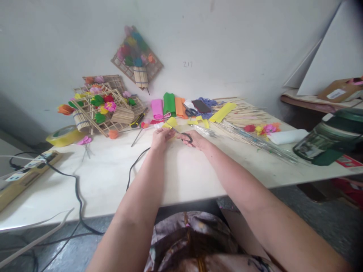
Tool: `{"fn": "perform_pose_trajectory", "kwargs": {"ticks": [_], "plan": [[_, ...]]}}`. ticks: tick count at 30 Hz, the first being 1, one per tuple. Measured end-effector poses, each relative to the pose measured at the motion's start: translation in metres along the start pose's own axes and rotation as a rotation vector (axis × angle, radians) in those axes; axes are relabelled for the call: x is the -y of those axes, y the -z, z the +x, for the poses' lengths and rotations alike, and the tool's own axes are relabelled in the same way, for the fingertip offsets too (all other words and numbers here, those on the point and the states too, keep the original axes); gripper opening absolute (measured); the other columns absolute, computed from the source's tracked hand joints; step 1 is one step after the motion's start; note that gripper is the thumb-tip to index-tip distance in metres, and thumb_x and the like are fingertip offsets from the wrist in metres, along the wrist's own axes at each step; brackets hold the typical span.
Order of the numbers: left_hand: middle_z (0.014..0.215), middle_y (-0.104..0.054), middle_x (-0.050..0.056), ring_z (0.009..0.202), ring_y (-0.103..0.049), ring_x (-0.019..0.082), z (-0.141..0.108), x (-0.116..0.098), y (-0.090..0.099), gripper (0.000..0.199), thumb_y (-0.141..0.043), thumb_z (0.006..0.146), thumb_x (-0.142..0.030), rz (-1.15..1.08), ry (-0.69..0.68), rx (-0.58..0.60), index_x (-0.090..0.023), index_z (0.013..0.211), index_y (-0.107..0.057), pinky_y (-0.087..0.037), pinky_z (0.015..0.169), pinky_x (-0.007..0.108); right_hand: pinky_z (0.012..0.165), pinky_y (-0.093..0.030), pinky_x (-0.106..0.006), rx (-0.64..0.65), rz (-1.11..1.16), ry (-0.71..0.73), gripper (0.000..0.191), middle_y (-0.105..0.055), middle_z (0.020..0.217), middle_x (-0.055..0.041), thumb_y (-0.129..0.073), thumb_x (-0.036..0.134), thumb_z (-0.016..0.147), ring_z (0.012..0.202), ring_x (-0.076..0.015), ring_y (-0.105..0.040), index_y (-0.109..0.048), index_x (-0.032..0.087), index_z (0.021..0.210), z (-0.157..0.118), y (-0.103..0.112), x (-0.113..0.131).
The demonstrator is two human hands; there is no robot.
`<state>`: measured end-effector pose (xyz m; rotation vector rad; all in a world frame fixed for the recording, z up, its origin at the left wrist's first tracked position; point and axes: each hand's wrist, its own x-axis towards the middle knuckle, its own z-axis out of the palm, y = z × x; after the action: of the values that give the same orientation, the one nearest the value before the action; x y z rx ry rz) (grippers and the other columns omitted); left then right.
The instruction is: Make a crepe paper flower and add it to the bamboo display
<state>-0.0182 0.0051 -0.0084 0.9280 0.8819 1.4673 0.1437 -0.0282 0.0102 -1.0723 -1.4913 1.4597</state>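
Note:
My right hand [194, 139] is closed round the black handles of a pair of scissors [187, 138], its blades pointing left toward my other hand. A piece of yellow crepe paper [170, 122] is pinched in the fingers of my left hand [162, 136], close to the blades. Whether the blades touch the paper I cannot tell. Just beyond lie yellow paper scraps [200, 121] and a wider yellow strip [223, 112]. Folded pink [157, 108], green [169, 104] and orange crepe paper [180, 107] rest against the wall, beside a second pair of scissors [190, 111].
At the left are flower-decorated stick lattices [104, 105], a yellow tape roll [66, 135], a power strip [27, 175] and black cables [76, 185]. Thin sticks [246, 117], paper flowers [262, 129], a white roll [287, 136] and a green bottle [326, 138] occupy the right.

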Motion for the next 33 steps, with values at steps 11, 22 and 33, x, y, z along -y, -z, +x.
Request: {"fn": "perform_pose_trajectory", "kwargs": {"ticks": [11, 22, 33], "plan": [[0.06, -0.062, 0.003, 0.063, -0.064, 0.015, 0.0009, 0.0005, -0.0001, 0.021, -0.074, 0.06, -0.022, -0.013, 0.0, -0.017, -0.013, 0.065, -0.056, -0.054, 0.073, 0.032, 0.031, -0.019, -0.015, 0.012, 0.004, -0.013, 0.031, -0.043, 0.044, 0.0082, -0.072, 0.039, 0.07, 0.033, -0.0014, -0.03, -0.054, 0.014, 0.066, -0.0019, -0.0008, 0.0014], [0.058, -0.062, 0.003, 0.062, -0.064, 0.014, 0.0, -0.0005, -0.0002, 0.021, -0.075, 0.06, -0.023, -0.008, -0.006, 0.005, -0.013, 0.064, -0.057, -0.054, 0.071, 0.03, 0.032, -0.025, -0.015, 0.067, 0.023, -0.077, 0.033, -0.05, 0.045, 0.0052, -0.067, 0.043, 0.076, 0.033, -0.0028, -0.037, -0.062, 0.01, 0.078, -0.0042, 0.0033, 0.0047], [0.056, -0.06, 0.001, 0.063, -0.064, 0.015, -0.0002, -0.001, 0.0004, 0.02, -0.074, 0.06, -0.023, 0.01, -0.01, 0.021, -0.014, 0.062, -0.056, -0.054, 0.072, 0.03, 0.032, -0.025, -0.015, 0.053, 0.008, -0.073, 0.035, -0.049, 0.045, 0.0051, -0.067, 0.046, 0.076, 0.033, -0.0024, -0.037, -0.061, 0.011, 0.076, -0.0056, 0.0024, 0.006]]}}
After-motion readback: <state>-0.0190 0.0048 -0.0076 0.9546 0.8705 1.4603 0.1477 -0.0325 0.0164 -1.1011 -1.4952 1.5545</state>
